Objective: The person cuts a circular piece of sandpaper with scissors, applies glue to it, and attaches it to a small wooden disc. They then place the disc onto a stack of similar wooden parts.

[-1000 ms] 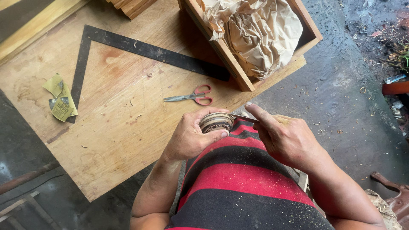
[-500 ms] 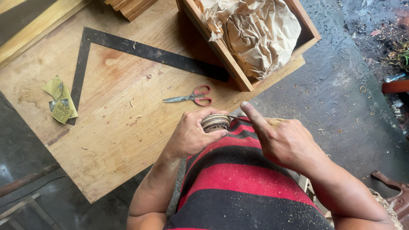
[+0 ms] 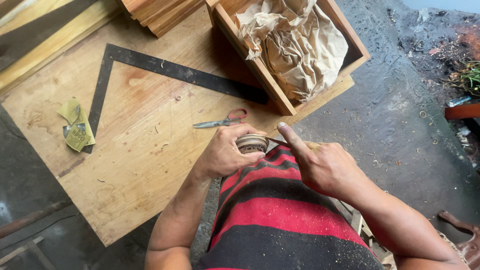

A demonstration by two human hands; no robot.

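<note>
My left hand [image 3: 224, 151] grips a small round wooden piece [image 3: 251, 143] with carved rings, held just above my knee in red and black striped cloth [image 3: 280, 215]. My right hand [image 3: 320, 162] holds a thin blade-like tool [image 3: 276, 142], index finger stretched along it, its tip against the round piece's side. Both hands hover at the near edge of a plywood board [image 3: 145, 165].
Red-handled scissors [image 3: 222, 120] lie on the board just beyond my hands. A black steel square [image 3: 165, 70] and a folded scrap of yellow sandpaper [image 3: 75, 125] lie further left. A wooden box [image 3: 260, 75] holds crumpled brown paper [image 3: 295, 45]. Dark wet ground lies right.
The hands keep their grip and stay nearly in place; my right index finger has shifted slightly along the tool against the round piece.
</note>
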